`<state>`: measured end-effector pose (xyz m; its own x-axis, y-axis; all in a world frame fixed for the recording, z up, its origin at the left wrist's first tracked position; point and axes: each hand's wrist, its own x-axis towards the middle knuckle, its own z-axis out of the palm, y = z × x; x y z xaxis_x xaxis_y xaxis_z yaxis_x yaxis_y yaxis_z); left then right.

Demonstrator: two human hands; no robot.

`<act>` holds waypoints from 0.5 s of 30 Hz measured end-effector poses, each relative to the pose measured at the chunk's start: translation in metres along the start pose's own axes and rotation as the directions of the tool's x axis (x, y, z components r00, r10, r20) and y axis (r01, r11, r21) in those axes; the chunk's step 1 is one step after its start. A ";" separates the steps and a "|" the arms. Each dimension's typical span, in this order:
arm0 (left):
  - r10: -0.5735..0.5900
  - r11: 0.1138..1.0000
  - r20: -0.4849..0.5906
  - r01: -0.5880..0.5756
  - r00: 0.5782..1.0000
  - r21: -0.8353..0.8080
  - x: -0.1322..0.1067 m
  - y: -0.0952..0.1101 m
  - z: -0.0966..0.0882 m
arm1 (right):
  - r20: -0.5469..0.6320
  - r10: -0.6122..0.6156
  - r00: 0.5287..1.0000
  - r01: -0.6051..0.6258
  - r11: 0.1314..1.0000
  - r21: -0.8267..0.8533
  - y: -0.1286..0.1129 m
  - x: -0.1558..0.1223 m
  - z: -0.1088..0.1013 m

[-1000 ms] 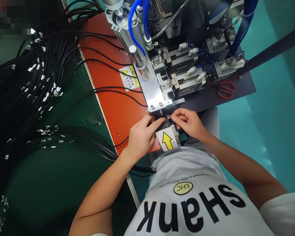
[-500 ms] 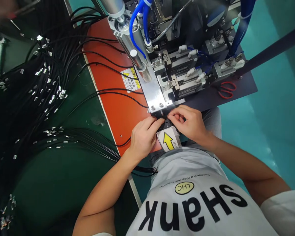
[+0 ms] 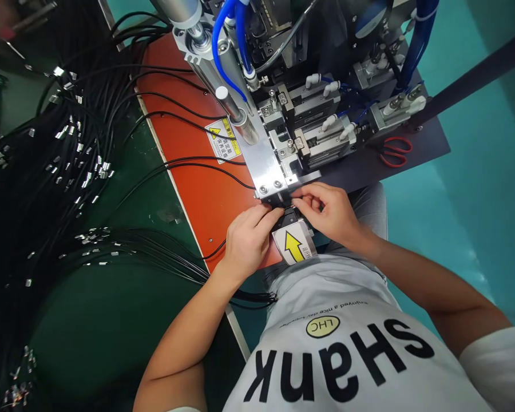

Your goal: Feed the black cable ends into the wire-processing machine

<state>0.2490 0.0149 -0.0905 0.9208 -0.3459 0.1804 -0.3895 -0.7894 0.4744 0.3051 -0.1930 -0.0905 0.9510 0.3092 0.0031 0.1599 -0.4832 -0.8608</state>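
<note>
Reaching to the near end of the machine point(image 3: 268, 160), a person has two bare hands close together by a small black block point(image 3: 285, 220). The left hand point(image 3: 248, 239) is over the edge of the orange plate point(image 3: 197, 200). Its fingers point(image 3: 273, 217) are close together, with the tips at the left side of the block. A black cable point(image 3: 214, 252) runs up to this hand and goes out of sight there, so I cannot tell if the fingers pinch it. The right hand point(image 3: 329, 214) is on the other side. Its thumb and first finger are bent, with only a narrow gap between the tips. What is at those tips is too small to make out, so I cannot tell what they hold.

Beside the block, nearer the person, is a sign point(image 3: 292, 243) with a yellow arrow. A big heap point(image 3: 81, 131) of black cables with shiny ends lies on the green worktop point(image 3: 111, 320). Red scissors point(image 3: 395, 151) lie to the right. Blue tubes point(image 3: 241, 40) go up from the machine.
</note>
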 end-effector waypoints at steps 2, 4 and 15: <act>0.012 1.000 -0.002 -0.012 1.000 0.022 0.000 0.000 0.000 | 0.007 -0.028 1.000 0.028 1.000 -0.014 -0.001 0.001 0.000; 0.028 0.999 -0.007 -0.027 1.000 0.041 -0.001 0.000 0.001 | 0.007 -0.054 0.999 0.054 0.998 -0.035 -0.001 0.001 0.000; 0.033 0.999 0.015 -0.033 0.999 -0.014 0.001 -0.002 -0.002 | 0.207 0.279 0.938 -0.309 0.942 0.132 0.012 0.009 0.005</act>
<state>0.2511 0.0169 -0.0889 0.9071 -0.3791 0.1831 -0.4190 -0.7707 0.4801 0.3140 -0.1919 -0.1034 0.8818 0.3243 -0.3425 -0.1786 -0.4427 -0.8787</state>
